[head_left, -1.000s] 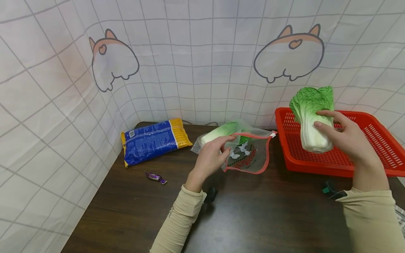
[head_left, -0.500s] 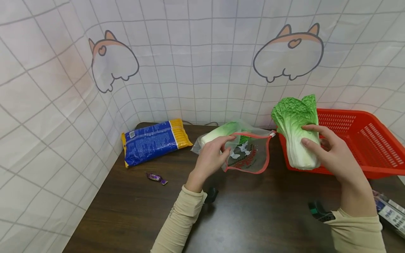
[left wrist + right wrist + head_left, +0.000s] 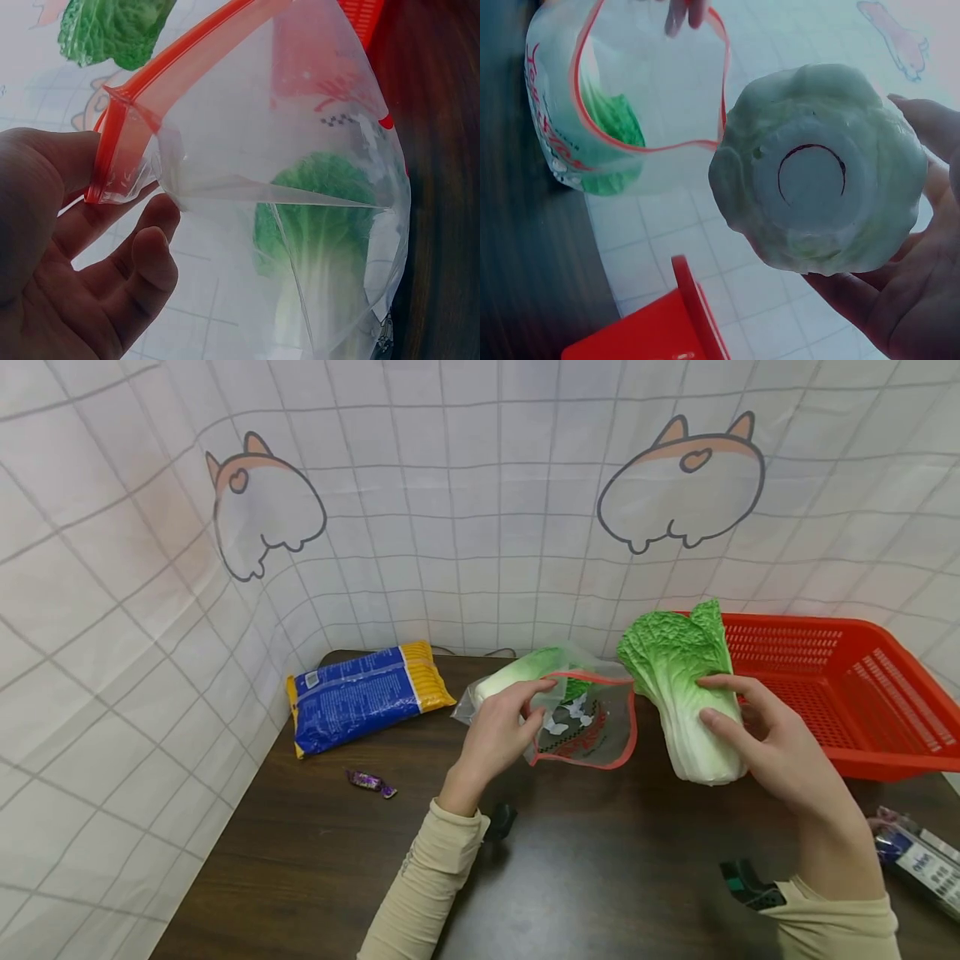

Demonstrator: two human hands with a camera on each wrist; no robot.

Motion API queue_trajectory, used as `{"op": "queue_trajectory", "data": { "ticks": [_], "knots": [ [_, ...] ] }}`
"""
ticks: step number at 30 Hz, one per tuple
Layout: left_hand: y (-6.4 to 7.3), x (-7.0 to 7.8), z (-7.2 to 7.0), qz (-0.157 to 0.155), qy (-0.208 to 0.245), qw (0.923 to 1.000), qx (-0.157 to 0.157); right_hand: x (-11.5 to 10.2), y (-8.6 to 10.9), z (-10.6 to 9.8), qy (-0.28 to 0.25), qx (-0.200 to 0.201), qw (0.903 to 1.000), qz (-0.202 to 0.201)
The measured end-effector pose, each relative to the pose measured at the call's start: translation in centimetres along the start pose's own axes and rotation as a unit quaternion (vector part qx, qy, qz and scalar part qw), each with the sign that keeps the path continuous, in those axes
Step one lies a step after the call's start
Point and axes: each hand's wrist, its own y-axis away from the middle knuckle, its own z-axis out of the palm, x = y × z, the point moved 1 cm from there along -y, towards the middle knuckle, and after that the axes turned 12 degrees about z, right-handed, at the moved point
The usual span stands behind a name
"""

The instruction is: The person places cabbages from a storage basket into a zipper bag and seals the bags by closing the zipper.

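My left hand (image 3: 498, 731) pinches the red-edged rim of a clear zip bag (image 3: 611, 727), whose mouth gapes toward the right. One napa cabbage (image 3: 506, 681) lies inside the bag, its pale base to the left; the left wrist view shows its leaves (image 3: 322, 187) through the plastic. My right hand (image 3: 780, 752) grips a second napa cabbage (image 3: 686, 702) by its side, leaves up and tilted left. That cabbage is held just right of the bag's mouth, in front of the red basket's left end. Its round white base (image 3: 814, 176) faces the right wrist camera.
A red plastic basket (image 3: 885, 764) stands at the right. On the left lie a blue and yellow packet (image 3: 360, 702) and a small purple wrapped candy (image 3: 370, 782). A labelled package (image 3: 926, 864) lies at the right edge. A white grid-patterned cloth (image 3: 472, 527) hangs behind the table.
My right hand has carried the napa cabbage left and down from over the basket to beside the bag's mouth. The left hand has stayed in place on the rim.
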Motion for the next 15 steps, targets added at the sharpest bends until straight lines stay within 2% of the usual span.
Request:
{"op": "queue_trajectory", "data": {
  "ticks": [8,15],
  "knots": [
    [-0.1,0.0,0.0,0.006,0.002,1.0,0.006,-1.2,0.4,0.6,-0.003,-0.029,0.9994,-0.019],
    [0.0,-0.1,0.0,0.011,0.011,0.9998,0.014,-1.7,0.5,1.7,-0.033,-0.075,0.9964,-0.022]
  ]
}}
